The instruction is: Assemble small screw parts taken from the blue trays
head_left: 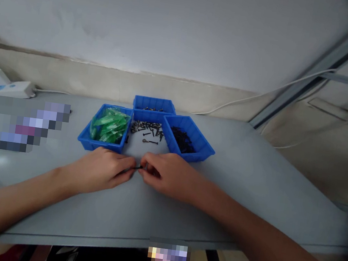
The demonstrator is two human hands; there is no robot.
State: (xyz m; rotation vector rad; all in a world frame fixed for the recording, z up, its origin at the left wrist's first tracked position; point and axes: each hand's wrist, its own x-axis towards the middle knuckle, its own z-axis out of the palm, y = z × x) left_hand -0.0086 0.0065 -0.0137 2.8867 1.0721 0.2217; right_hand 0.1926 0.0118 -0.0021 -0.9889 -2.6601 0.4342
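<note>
My left hand (108, 169) is pinched on a thin black screw (137, 167) just above the table, its tip pointing toward my other hand. Facing it, my right hand (168, 174) has thumb and forefinger closed at the far end of the screw; any small part between those fingertips is hidden. Beyond both hands, loose dark screws (150, 142) and small metal pieces (145, 126) lie scattered on the table. A blue bin (86, 140) of green plastic packets (110, 124) stands behind my left hand. Behind my right hand, another blue bin (202, 147) holds small black parts (181, 140).
A third blue bin (153, 116) with brassy pieces stands at the back, near the wall. On the grey table (69, 215), a blurred-out object (30, 124) lies at left, near a white power strip (6, 90). A white cable (245, 98) runs along the right.
</note>
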